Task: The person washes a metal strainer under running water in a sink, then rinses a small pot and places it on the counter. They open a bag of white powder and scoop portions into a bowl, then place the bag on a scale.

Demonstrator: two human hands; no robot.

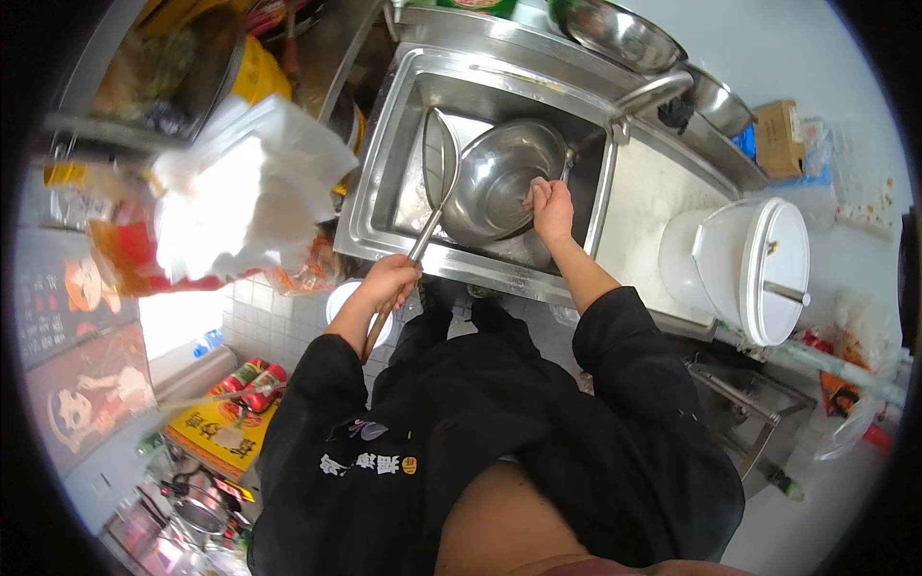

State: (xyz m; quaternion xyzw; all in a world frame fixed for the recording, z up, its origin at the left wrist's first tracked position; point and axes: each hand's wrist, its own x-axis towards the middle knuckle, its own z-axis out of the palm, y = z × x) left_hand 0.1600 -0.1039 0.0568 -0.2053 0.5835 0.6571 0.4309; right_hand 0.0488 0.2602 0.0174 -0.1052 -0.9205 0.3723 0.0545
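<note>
My left hand is closed around the handle of a long-handled metal strainer. Its round head tilts inside the stainless steel sink, to the left of a large metal bowl. The wooden end of the handle points back toward my left forearm. Over the right side of the bowl is my right hand, with its fingers closed on a small pale object. What that object is, I cannot tell. The bowl rests tilted in the sink, and little shows in it beyond its shiny wall.
A curved metal faucet stands at the sink's back right. On the right drainboard is a lidded white bucket. Metal bowls line the back ledge. White plastic or paper juts in at left, above a yellow box.
</note>
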